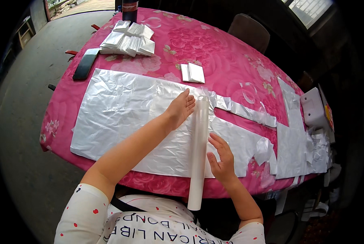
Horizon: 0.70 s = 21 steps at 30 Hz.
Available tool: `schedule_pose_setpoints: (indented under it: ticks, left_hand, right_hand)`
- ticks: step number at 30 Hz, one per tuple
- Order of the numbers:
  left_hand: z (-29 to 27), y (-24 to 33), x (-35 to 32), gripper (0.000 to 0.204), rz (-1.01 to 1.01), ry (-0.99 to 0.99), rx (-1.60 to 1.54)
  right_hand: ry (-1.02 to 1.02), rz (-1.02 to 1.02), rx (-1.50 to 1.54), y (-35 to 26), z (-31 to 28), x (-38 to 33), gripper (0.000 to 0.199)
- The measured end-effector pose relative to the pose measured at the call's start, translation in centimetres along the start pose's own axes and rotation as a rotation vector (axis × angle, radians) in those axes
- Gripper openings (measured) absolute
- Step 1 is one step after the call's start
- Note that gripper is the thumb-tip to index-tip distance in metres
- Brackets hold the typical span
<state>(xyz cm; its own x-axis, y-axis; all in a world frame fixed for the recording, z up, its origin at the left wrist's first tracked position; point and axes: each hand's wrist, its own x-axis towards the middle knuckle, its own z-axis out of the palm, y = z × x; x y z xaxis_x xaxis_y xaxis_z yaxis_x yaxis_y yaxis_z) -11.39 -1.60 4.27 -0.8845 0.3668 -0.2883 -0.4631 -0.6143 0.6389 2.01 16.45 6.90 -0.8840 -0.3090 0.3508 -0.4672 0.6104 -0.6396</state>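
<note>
A long translucent whitish roll or tube (198, 150) lies lengthwise toward me, its lower end jutting past the table's front edge. Under it spreads a large silvery-white plastic bag (112, 110), flat and creased, with a strip-like handle (247, 112) reaching to the right. My left hand (182, 109) is beside the roll's far end on its left, fingers stretched out and holding nothing. On the right of the roll's middle, my right hand (222, 159) is open with fingers apart. Whether either hand touches the roll is hard to tell.
Pink floral cloth (206, 44) covers the table. Folded white plastic bundles (129, 40) are piled at the far left, near a dark phone-like object (86, 64) and a dark bottle (130, 11). A smaller folded bundle (193, 73) lies beyond the roll. More plastic sheeting (291, 146) is at the right.
</note>
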Motion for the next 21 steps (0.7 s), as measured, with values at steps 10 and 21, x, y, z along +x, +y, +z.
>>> schedule_pose_setpoints:
  ticks: [10,21]
  left_hand:
    - [-0.9,1.4,0.0,0.059,-0.135,0.139,0.291]
    - [-14.1,10.1,-19.3,0.037,0.174,0.344,0.558]
  right_hand:
    - [-0.399,-0.288,-0.218,2.9,0.3,-0.4,0.057]
    - [-0.779,-0.761,0.456,-13.1,12.0,6.2,0.046]
